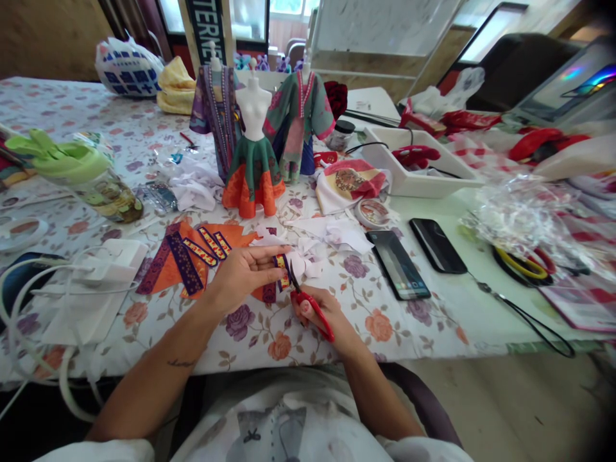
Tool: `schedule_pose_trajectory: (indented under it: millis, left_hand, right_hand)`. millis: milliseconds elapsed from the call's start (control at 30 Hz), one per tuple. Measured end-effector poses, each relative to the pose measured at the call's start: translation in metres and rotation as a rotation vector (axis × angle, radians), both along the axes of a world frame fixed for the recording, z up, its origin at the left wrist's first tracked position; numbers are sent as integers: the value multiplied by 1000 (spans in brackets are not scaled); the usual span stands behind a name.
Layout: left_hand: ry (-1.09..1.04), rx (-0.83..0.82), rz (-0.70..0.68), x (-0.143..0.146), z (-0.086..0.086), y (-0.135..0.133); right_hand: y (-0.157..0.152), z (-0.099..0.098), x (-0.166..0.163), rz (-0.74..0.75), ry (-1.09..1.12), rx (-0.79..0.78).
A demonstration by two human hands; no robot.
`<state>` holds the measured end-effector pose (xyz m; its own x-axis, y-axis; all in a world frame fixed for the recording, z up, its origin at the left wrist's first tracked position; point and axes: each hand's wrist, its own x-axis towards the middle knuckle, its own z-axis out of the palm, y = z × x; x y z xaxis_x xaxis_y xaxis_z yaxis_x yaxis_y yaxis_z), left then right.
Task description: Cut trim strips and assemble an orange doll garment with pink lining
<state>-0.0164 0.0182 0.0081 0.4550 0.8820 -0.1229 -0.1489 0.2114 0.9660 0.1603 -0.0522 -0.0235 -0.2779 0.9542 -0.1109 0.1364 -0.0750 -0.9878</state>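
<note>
My right hand point(322, 317) is closed round the red handles of a pair of scissors point(312, 305), whose dark blades point up and away from me. Between the thumb and fingers of my left hand point(245, 273) is a small patterned fabric strip point(282, 268) in purple, yellow and red. The scissor blades meet this strip at its right edge. White paper scraps point(305, 264) lie just beyond the blades. Left of my left hand, orange fabric pieces point(166, 263) lie flat, with several purple and yellow trim pieces point(199, 251) on top.
Miniature dress forms wear a green and orange skirt point(254, 173), a purple robe point(216, 109) and a green robe point(301, 106). Two phones point(398, 264) point(437, 245) lie to the right. A green-lidded jar point(96, 183) and a white power strip point(96, 295) are left; a white tray point(418, 183) stands behind.
</note>
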Motion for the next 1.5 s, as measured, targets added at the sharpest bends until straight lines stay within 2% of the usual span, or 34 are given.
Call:
schedule_pose_trajectory:
  millis: [333, 600, 1500]
  left_hand:
    - [21, 51, -22, -1, -4, 1]
    - [7, 61, 10, 1, -7, 0]
    - [12, 25, -6, 1, -6, 1]
  right_hand:
    - [-1, -3, -3, -54, -4, -12]
    - [-3, -2, -4, -80, 21, -12]
    - [-7, -3, -4, -113, 20, -18]
